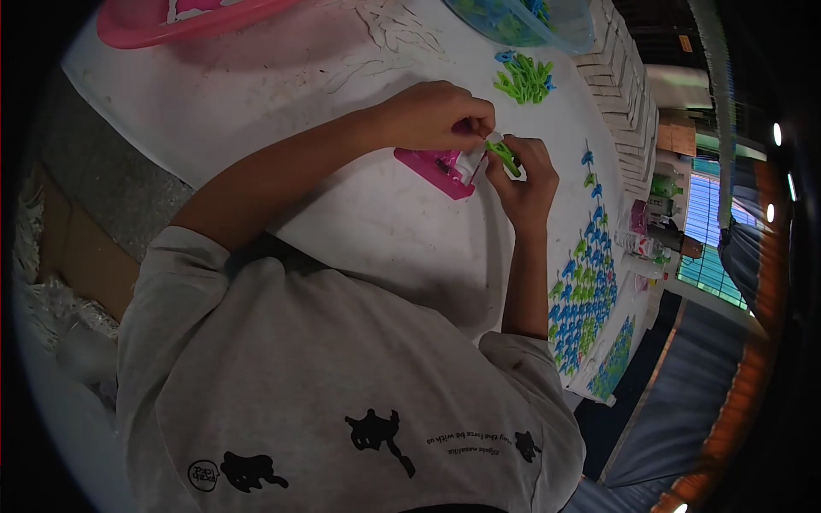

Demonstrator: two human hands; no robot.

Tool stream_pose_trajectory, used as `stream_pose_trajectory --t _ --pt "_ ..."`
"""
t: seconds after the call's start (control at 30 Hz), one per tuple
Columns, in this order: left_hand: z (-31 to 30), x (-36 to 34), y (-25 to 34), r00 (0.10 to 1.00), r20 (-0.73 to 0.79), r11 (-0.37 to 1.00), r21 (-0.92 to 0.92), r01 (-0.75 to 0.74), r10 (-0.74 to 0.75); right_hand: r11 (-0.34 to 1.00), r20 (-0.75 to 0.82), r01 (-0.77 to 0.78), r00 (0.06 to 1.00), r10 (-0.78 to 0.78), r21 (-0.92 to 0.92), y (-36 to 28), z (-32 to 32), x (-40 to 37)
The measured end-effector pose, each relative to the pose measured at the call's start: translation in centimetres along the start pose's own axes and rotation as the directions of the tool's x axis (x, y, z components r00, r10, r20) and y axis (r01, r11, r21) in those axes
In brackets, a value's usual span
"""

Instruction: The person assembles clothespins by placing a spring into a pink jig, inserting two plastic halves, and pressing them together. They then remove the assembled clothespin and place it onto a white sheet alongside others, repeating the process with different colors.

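Note:
My right hand is closed around a small green plastic clip, shaped like a clothespin. My left hand has its fingers pinched together close to the clip's upper end, where a small whitish piece shows; what the left fingertips grip is too small to make out. Just below both hands, a bright pink tape dispenser with a clear-whitish middle sits on the white table, partly covered by the hands.
A heap of green and blue clips lies beyond my hands, near a blue see-through basin holding more. A pink basin stands at upper left. Rows of blue and green clips cover the table's right side. White stacks and bottles line the edge.

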State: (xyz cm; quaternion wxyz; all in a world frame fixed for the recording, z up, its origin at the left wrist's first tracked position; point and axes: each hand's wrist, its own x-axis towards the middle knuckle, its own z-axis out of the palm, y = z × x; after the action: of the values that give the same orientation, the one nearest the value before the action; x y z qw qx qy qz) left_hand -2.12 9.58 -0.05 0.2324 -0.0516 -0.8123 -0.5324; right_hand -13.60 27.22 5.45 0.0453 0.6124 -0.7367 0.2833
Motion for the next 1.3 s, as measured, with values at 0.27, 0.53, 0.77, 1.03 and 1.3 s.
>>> stream_pose_trajectory --t 0.27,0.53,0.77,1.03,1.3 --pt "0.0 -0.1 0.2 0.999 0.036 0.996 0.089 0.009 -0.013 0.999 0.032 0.032 0.999 -0.031 -0.032 0.0 -0.4 -0.1" --pt "-1.7 0.2 -0.9 0.999 -0.043 0.991 0.128 0.034 -0.029 0.989 0.102 0.118 0.989 -0.109 -0.089 0.0 -0.8 0.5" --pt "-1.9 0.1 -1.1 0.997 -0.043 0.950 0.301 0.080 -0.070 0.979 0.201 0.161 0.970 -0.135 -0.122 0.3 -0.9 0.8" --pt "-1.9 0.1 -1.4 0.997 -0.063 0.943 0.327 0.060 -0.042 0.975 0.273 0.167 0.954 -0.123 -0.144 0.7 -1.1 0.5" --pt "-1.8 0.0 -1.6 0.997 -0.061 0.940 0.336 0.060 -0.042 0.971 0.340 0.185 0.932 -0.123 -0.154 0.8 -1.8 0.6"
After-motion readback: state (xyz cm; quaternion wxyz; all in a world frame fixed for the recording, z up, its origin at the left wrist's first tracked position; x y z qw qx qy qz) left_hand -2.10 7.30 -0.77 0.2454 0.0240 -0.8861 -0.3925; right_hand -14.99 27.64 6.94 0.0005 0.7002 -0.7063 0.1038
